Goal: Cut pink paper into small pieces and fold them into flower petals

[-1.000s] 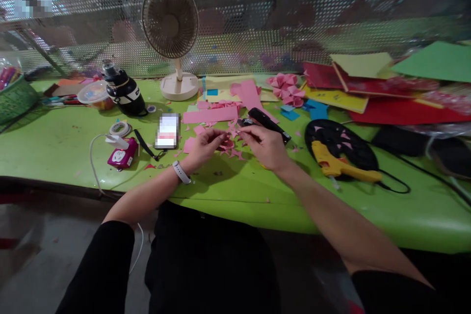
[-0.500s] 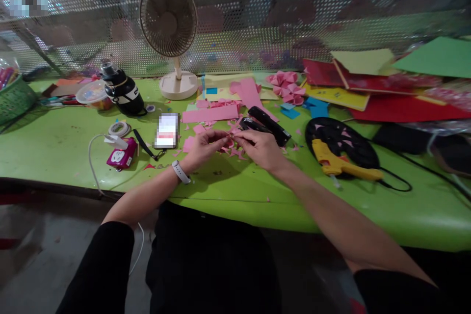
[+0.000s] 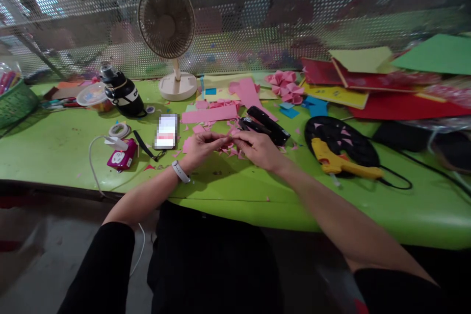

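My left hand and my right hand meet fingertip to fingertip over the table. Both are closed in a pinch on a small piece of pink paper, mostly hidden by the fingers. Beneath and around them lie pink paper scraps and a longer pink strip. Just behind my right hand rests a black stapler. A phone with a lit, blurred screen lies left of my left hand.
On the right, a yellow glue gun rests on a black pad. Folded pink flowers and stacked coloured sheets are behind. A fan, black bottle, tape roll and purple power adapter stand leftward.
The fingertips have shifted slightly and pressed closer together, covering more of the small piece between them. The objects on the table stay where they were.
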Motion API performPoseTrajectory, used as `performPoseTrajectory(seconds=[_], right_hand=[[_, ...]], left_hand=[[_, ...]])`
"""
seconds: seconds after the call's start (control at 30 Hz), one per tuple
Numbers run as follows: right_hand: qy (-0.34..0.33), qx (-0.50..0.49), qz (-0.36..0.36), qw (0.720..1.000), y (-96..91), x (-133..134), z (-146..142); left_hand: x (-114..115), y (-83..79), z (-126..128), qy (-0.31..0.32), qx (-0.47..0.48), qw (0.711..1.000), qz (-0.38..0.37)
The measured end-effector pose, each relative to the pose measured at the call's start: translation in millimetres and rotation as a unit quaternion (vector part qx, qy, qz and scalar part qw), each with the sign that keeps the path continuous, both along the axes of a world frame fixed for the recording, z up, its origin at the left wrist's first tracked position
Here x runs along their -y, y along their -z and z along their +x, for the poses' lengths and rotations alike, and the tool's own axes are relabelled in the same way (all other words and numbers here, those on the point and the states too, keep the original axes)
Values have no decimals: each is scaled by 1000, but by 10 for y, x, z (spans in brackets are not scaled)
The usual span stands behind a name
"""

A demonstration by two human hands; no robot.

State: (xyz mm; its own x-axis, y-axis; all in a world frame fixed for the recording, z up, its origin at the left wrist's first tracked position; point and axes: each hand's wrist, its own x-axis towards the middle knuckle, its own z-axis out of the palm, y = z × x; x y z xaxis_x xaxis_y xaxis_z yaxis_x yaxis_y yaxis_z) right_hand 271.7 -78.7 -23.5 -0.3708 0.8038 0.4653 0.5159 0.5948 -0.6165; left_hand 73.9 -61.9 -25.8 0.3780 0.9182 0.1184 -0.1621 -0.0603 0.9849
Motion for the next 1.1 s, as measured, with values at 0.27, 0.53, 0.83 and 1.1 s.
performPoseTrajectory(seconds=[0.27, 0.53, 0.83, 1.1], right_hand=[[-32, 2, -43, 999, -40, -4, 32], [-69, -53, -143, 986, -85, -2, 35], [-76, -76, -182, 977, -58, -6, 24], [-43, -147, -154, 976, 10, 54, -78]], left_hand=[[-22, 103, 33, -24, 12, 1000, 15], [1, 123, 35, -20, 31, 999, 26], [11, 149, 50, -25, 41, 998, 30], [-8, 139, 65, -56, 63, 995, 49]])
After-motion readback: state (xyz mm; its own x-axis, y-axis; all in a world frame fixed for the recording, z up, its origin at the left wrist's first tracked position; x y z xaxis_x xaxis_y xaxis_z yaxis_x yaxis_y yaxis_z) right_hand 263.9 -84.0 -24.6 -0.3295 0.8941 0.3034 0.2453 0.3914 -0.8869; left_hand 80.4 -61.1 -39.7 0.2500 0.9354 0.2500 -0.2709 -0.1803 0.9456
